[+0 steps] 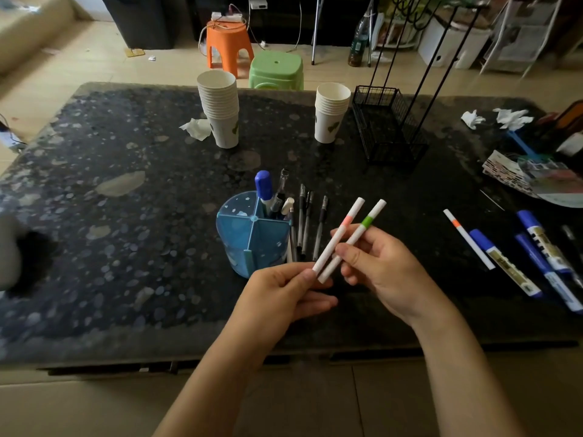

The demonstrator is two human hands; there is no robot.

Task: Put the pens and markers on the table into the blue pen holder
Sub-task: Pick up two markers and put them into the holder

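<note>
The blue pen holder (252,234) stands mid-table with a blue-capped marker (263,189) and a few pens in its far right compartment. Black pens (304,222) lie just right of it. My right hand (383,269) grips two white pens side by side: a pink-banded pen (342,230) and a green-banded pen (362,228). My left hand (280,294) pinches their lower ends. Both hands hover above the table, right of the holder. On the right lie an orange-banded white pen (467,238) and three blue markers (504,263).
Two stacks of paper cups (219,105) (331,111) stand at the back, with a black wire basket (386,124) to their right. Crumpled tissues (197,127) and papers (536,178) lie about. Orange and green stools (276,70) stand beyond the table (110,247).
</note>
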